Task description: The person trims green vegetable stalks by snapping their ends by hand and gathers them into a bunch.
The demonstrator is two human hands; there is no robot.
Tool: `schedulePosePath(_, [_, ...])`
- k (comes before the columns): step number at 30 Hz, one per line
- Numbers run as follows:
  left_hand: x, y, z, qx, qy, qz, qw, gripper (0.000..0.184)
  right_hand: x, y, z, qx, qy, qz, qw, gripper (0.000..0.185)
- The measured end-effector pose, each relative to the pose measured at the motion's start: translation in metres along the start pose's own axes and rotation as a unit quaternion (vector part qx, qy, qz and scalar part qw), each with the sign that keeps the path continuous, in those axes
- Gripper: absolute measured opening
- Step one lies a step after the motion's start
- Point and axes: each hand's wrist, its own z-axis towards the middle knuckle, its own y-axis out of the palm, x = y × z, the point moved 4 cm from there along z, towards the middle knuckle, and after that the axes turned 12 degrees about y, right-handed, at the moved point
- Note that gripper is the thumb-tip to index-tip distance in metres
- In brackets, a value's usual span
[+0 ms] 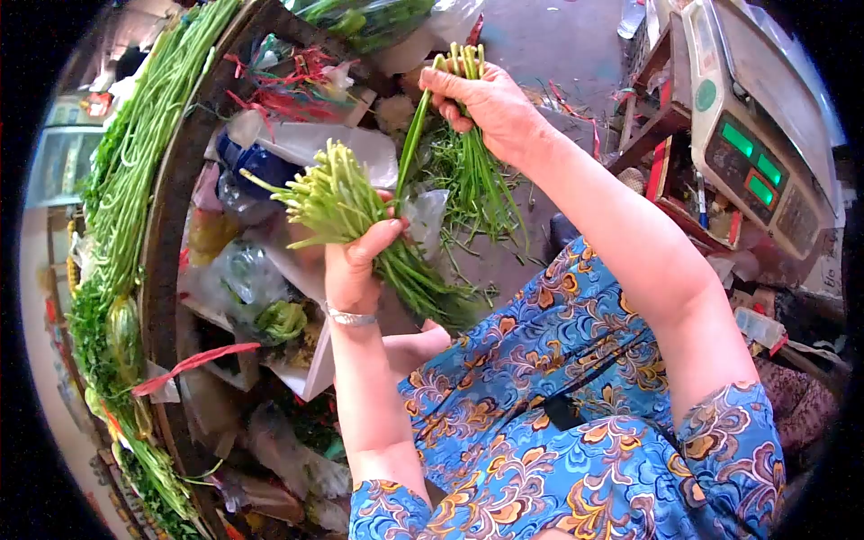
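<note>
Two at once, seemingly mid-sorting: clasping the thick bunch of greens (337,193) in the curled fingers of the left hand (360,259), pinching the thinner bunch (470,175) by its stem ends in the right hand (495,106); probably needing light, level handling

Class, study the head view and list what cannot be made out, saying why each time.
Head view: most left hand fingers, hidden behind the thick green bundle.
Head view: digits on the scale display, too small and blurred.
Head view: the far end of the leafy greens, cut off by the top edge.
</note>
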Motion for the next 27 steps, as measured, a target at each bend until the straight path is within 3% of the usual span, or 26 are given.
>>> schedulePosePath(12, [0.006, -0.069, -0.001, 0.118, 0.069, -0.048, 0.989, 0.038, -0.033, -0.062, 0.010, 0.193, -0.114, 0.084, 0.971, 0.010])
schedulePosePath(18, [0.010, -0.094, 0.001, 0.237, 0.119, -0.007, 0.964, 0.038, -0.040, -0.075, 0.006, 0.209, -0.123, 0.101, 0.965, 0.009])
schedulePosePath(21, [0.016, -0.094, -0.002, 0.253, 0.129, -0.002, 0.959, 0.030, -0.042, -0.080, 0.009, 0.212, -0.124, 0.115, 0.963, 0.007])
schedulePosePath(27, [0.023, -0.089, -0.002, 0.250, 0.166, 0.020, 0.954, 0.037, -0.037, -0.068, 0.008, 0.229, -0.131, 0.058, 0.963, 0.016])
